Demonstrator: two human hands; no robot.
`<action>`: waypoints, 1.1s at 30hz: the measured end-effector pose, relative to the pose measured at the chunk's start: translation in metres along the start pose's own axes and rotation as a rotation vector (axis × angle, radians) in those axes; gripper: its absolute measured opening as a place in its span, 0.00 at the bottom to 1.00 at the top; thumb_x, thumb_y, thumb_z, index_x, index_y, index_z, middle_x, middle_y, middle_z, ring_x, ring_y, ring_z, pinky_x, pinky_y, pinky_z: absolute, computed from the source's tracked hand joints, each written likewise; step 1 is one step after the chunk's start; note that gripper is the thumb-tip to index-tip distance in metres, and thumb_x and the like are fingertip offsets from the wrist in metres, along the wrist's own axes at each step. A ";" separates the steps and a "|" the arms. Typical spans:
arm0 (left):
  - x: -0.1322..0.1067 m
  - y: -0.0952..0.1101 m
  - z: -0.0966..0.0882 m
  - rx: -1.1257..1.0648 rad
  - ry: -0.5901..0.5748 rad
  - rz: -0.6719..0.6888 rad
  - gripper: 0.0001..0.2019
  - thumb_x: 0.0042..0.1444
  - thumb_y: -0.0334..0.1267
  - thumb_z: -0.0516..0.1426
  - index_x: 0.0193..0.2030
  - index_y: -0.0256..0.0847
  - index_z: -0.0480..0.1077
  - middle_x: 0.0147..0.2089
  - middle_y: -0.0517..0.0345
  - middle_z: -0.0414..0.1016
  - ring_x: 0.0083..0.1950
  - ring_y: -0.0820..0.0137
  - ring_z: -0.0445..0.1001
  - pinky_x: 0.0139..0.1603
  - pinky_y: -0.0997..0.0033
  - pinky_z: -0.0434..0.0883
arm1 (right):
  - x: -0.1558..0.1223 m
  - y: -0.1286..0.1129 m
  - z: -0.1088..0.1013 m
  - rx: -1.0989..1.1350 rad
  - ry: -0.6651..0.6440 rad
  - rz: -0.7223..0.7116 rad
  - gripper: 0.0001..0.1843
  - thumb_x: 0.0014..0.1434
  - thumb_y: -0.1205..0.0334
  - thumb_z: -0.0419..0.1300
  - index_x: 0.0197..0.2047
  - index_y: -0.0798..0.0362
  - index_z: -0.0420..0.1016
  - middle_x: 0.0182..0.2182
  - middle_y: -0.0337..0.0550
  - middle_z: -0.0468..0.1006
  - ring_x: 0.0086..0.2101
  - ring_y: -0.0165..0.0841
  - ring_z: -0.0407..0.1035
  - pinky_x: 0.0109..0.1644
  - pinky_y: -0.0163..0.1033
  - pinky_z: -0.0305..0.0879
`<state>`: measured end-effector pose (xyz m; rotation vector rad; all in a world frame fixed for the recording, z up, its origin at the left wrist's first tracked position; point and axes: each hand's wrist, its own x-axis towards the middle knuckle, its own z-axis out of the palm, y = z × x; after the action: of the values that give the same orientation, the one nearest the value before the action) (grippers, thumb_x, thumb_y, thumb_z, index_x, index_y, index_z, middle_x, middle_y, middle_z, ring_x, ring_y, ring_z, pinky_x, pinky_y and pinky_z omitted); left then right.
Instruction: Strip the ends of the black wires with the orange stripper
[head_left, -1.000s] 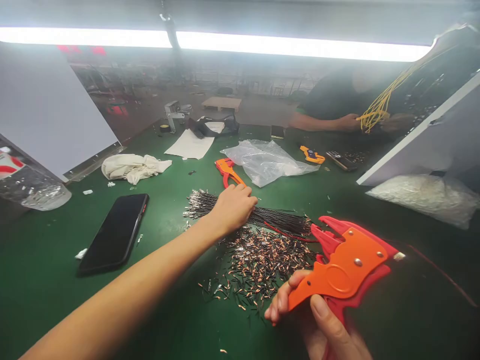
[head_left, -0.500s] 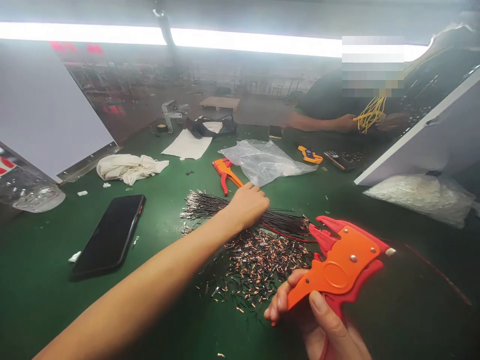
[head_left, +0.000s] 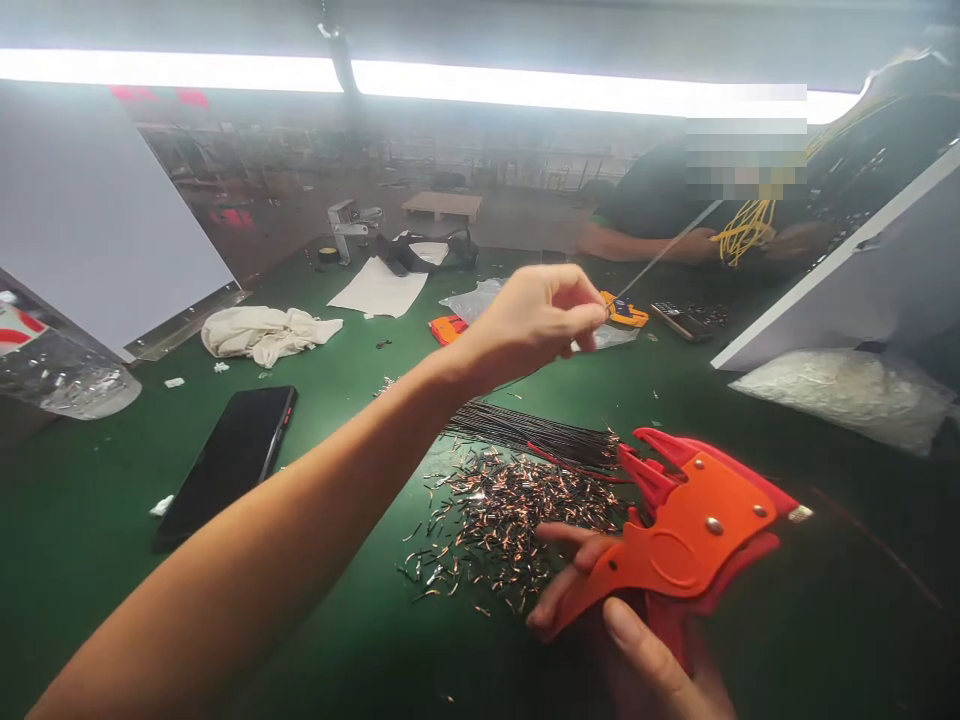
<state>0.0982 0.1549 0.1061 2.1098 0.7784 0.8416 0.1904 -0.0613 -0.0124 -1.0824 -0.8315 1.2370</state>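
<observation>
- Well to the left of the heap of clippings (head_left: 517, 510), a phone (head_left: 229, 460) lies on the green table (head_left: 360, 650), with a crumpled cloth (head_left: 271, 335) farther back.
- Behind the heap and to its left, an orange tool (head_left: 448, 328) lies unused, partly hidden by the left arm (head_left: 352, 480).
- The heap is broad and dense, black bits mixed with coppery ones; from that I judge a good deal of cutting or stripping is already done.
- Just behind the heap lies the bundle of black wires (head_left: 536, 435), bright-tipped at its right end (its left end is mostly hidden). Those look worked; how many are left, I cannot tell.
- Above and behind the heap, the left hand (head_left: 544, 315) pinches a thin wire (head_left: 667, 251), raised off the table.
- At the heap's front right, the right hand (head_left: 660, 665) wraps the handles of the red-and-orange tool (head_left: 694, 530), its jaws parted, nothing visible between them. The hands are well apart.
</observation>
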 end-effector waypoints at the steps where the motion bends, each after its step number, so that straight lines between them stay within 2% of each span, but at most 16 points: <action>1: 0.000 0.005 -0.004 -0.229 0.028 -0.039 0.06 0.61 0.30 0.54 0.32 0.39 0.67 0.27 0.59 0.76 0.25 0.77 0.72 0.28 0.76 0.68 | 0.001 0.000 -0.001 -0.024 -0.021 -0.034 0.10 0.61 0.46 0.61 0.42 0.39 0.73 0.29 0.38 0.84 0.51 0.47 0.71 0.61 0.55 0.54; 4: -0.002 0.011 -0.012 -0.728 0.164 -0.153 0.05 0.58 0.30 0.57 0.30 0.38 0.69 0.25 0.59 0.77 0.26 0.74 0.74 0.31 0.73 0.72 | 0.002 0.000 -0.003 -0.040 -0.047 -0.055 0.10 0.61 0.47 0.60 0.44 0.37 0.73 0.33 0.38 0.84 0.58 0.48 0.65 0.67 0.57 0.41; 6: -0.006 0.007 -0.012 -0.877 0.233 -0.257 0.05 0.57 0.29 0.59 0.30 0.37 0.70 0.26 0.57 0.79 0.28 0.72 0.76 0.34 0.70 0.74 | 0.002 -0.001 -0.003 -0.035 -0.025 -0.045 0.10 0.60 0.46 0.60 0.45 0.36 0.72 0.34 0.38 0.84 0.58 0.48 0.64 0.66 0.56 0.41; 8: -0.011 -0.001 -0.008 -0.933 0.255 -0.390 0.04 0.56 0.29 0.60 0.30 0.36 0.72 0.26 0.53 0.79 0.29 0.70 0.77 0.35 0.68 0.75 | 0.002 -0.002 -0.003 -0.050 0.021 -0.059 0.10 0.59 0.46 0.60 0.43 0.36 0.73 0.31 0.39 0.82 0.56 0.48 0.63 0.63 0.56 0.45; 10: -0.016 -0.009 -0.004 -0.937 0.271 -0.485 0.04 0.55 0.28 0.60 0.30 0.34 0.72 0.26 0.51 0.79 0.28 0.69 0.76 0.35 0.66 0.75 | 0.003 -0.003 -0.005 -0.059 0.064 -0.104 0.09 0.60 0.47 0.59 0.42 0.37 0.74 0.30 0.40 0.80 0.54 0.47 0.62 0.61 0.54 0.48; 13: -0.021 -0.019 -0.002 -0.940 0.322 -0.562 0.06 0.56 0.27 0.58 0.28 0.35 0.70 0.26 0.50 0.79 0.26 0.70 0.75 0.35 0.64 0.76 | 0.006 -0.006 -0.010 0.017 0.069 -0.110 0.07 0.62 0.53 0.59 0.43 0.39 0.74 0.33 0.39 0.80 0.49 0.43 0.67 0.61 0.51 0.51; 17: -0.024 -0.023 -0.005 -0.945 0.400 -0.619 0.08 0.56 0.26 0.58 0.27 0.36 0.68 0.26 0.50 0.80 0.25 0.70 0.75 0.36 0.64 0.77 | 0.012 -0.013 -0.015 0.167 -0.102 0.010 0.10 0.63 0.56 0.55 0.46 0.42 0.75 0.32 0.42 0.83 0.48 0.45 0.73 0.60 0.51 0.56; 19: -0.025 -0.023 -0.004 -0.947 0.420 -0.630 0.08 0.56 0.25 0.57 0.26 0.36 0.68 0.26 0.50 0.79 0.26 0.70 0.76 0.37 0.65 0.77 | 0.013 -0.017 -0.013 0.289 -0.220 0.123 0.13 0.64 0.56 0.53 0.47 0.45 0.76 0.30 0.46 0.83 0.41 0.45 0.76 0.54 0.51 0.63; 21: -0.026 -0.025 -0.002 -0.944 0.435 -0.633 0.10 0.55 0.25 0.57 0.24 0.36 0.67 0.25 0.50 0.79 0.28 0.69 0.78 0.37 0.67 0.77 | 0.014 -0.020 -0.009 0.450 -0.309 0.246 0.15 0.63 0.56 0.52 0.46 0.49 0.77 0.31 0.50 0.84 0.32 0.41 0.76 0.43 0.48 0.70; 23: -0.027 -0.027 0.001 -0.934 0.444 -0.628 0.10 0.55 0.25 0.58 0.24 0.36 0.68 0.26 0.50 0.80 0.29 0.69 0.78 0.38 0.67 0.77 | 0.014 -0.021 -0.006 0.592 -0.345 0.324 0.17 0.63 0.56 0.51 0.45 0.54 0.78 0.38 0.56 0.85 0.28 0.39 0.76 0.36 0.44 0.72; 25: -0.028 -0.031 0.004 -0.918 0.444 -0.619 0.09 0.54 0.26 0.58 0.24 0.36 0.68 0.27 0.50 0.81 0.29 0.70 0.78 0.39 0.66 0.77 | 0.014 -0.021 -0.004 0.688 -0.352 0.359 0.19 0.63 0.57 0.49 0.45 0.58 0.78 0.47 0.62 0.83 0.26 0.36 0.77 0.32 0.43 0.74; 27: -0.029 -0.037 0.005 -0.897 0.440 -0.609 0.08 0.53 0.27 0.59 0.24 0.37 0.69 0.29 0.50 0.82 0.30 0.69 0.77 0.39 0.65 0.77 | 0.013 -0.020 -0.004 0.746 -0.375 0.370 0.21 0.64 0.59 0.48 0.47 0.61 0.78 0.52 0.65 0.81 0.25 0.35 0.78 0.31 0.41 0.74; 30: -0.033 -0.042 0.002 -0.853 0.435 -0.601 0.04 0.50 0.27 0.60 0.27 0.37 0.71 0.30 0.50 0.83 0.31 0.69 0.77 0.39 0.65 0.76 | 0.012 -0.021 -0.005 0.769 -0.379 0.345 0.21 0.63 0.60 0.49 0.49 0.63 0.78 0.50 0.62 0.82 0.26 0.35 0.78 0.31 0.41 0.75; 33: -0.042 -0.041 -0.010 -0.806 0.431 -0.601 0.03 0.49 0.26 0.61 0.29 0.37 0.73 0.32 0.51 0.83 0.31 0.70 0.77 0.38 0.67 0.76 | 0.015 -0.023 -0.008 0.746 -0.350 0.319 0.22 0.65 0.59 0.49 0.50 0.63 0.78 0.47 0.58 0.82 0.29 0.36 0.78 0.35 0.41 0.76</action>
<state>0.0546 0.1512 0.0654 0.9242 1.0001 1.0423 0.2071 -0.0475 0.0058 -0.3973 -0.3801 1.8424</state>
